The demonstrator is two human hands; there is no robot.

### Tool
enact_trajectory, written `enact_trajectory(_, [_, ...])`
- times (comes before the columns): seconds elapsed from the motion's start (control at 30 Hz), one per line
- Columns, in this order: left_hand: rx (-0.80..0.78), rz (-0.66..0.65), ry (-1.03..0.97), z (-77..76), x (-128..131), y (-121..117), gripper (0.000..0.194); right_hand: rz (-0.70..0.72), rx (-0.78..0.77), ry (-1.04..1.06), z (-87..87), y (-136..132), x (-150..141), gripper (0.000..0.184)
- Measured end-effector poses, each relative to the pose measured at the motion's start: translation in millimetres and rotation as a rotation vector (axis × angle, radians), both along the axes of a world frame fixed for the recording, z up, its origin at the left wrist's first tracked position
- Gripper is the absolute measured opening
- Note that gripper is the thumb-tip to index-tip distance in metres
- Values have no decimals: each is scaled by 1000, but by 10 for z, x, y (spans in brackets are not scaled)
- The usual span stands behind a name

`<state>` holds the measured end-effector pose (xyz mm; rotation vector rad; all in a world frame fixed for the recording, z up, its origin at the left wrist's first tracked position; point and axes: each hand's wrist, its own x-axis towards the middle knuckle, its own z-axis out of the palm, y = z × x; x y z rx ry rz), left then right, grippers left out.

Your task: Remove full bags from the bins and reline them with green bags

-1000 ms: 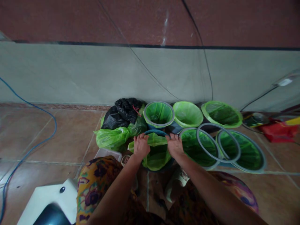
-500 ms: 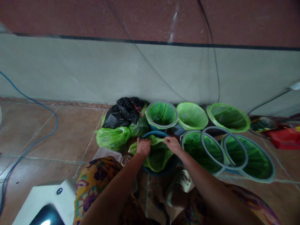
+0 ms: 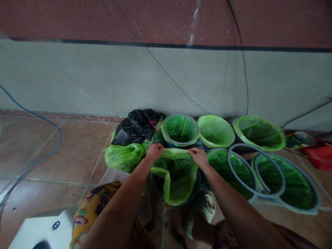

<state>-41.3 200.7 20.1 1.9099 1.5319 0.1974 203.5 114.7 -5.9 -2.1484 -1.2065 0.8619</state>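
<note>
Head view: both hands are stretching a green liner over a bin

The left hand (image 3: pixel 155 151) is nearly closing, its thumb and fingers pinching the liner (image 3: pixel 182 193) by one end of its upper edge. The right hand (image 3: pixel 197 157) is pinching the other end in much the same way, and the edge is running taut and folded between them. Below, the liner is hanging loosely into the bin (image 3: pixel 155 186), which is standing upright on the tiled floor (image 3: pixel 64 148) between the sandalled feet (image 3: pixel 207 207). Part of the dark rim is showing outside the liner.

Behind it, the ringed bin (image 3: pixel 181 142), the pale-lined bin (image 3: pixel 215 129) and the far bin (image 3: pixel 259 146) are forming a row near the wall (image 3: pixel 103 79). Beside the right hand, the middle bin (image 3: pixel 215 151) and the end bin (image 3: pixel 316 197) are standing in front of that row, both holding green liners. A grey ring (image 3: pixel 240 146) is lying across their openings.

Near the left hand, a black bag (image 3: pixel 140 126) with a red tie (image 3: pixel 153 122) is resting against a green bag (image 3: pixel 124 154). A pale tray (image 3: pixel 114 175) is sitting just in front. Farther left, a blue cable (image 3: pixel 61 138) is curving over the tiles, and a white box (image 3: pixel 44 228) is showing only partly.
</note>
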Motion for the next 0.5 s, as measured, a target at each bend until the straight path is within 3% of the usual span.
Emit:
enact_trajectory(0.1, [63,54,45,-69,109,52,23,-3,-70,-181,-61,90,-45,32])
enact_trajectory(0.23, [15,68,96,-246,168,72,21,47,-209,-328,-129,143,-70,31])
enact_trajectory(0.4, [-169,222,-20,-545,104,80,12,142,-334,-290,-178,161,-17,28])
enact_trajectory(0.5, [-254,286,-143,-629,-10,37,5,217,-404,-286,-134,123,-8,28])
